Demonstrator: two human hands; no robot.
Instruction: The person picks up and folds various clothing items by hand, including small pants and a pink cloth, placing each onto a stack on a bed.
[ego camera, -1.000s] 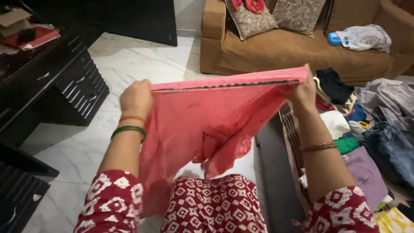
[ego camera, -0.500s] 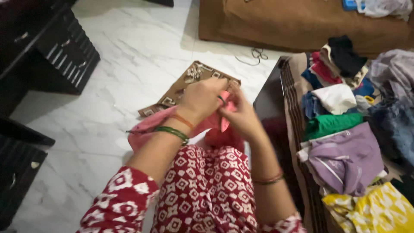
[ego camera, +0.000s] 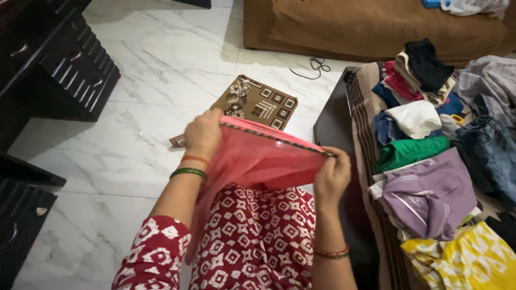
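Both hands pinch the top edge of a thin pink cloth with a dark stitched border, stretched between them over the person's lap. At about nine o'clock of the cloth, the left hand is clenched on one corner, a green bangle and an orange thread on its wrist; at about three o'clock, the right hand grips the other corner, fingers curled over the hem (a red-and-green bangle sits further down that forearm). From this edge the cloth hangs down in loose folds onto red trousers with a white square print. Beyond the cloth, toward twelve o'clock, a brown patterned rectangular mat lies on the white marble floor. Off at three o'clock, a low dark table with a striped brown cover carries heaped clothes: a folded lilac garment, a green one, a white one and a yellow-and-white printed piece. Near one o'clock stands a brown sofa, and at ten o'clock a dark slatted cabinet.
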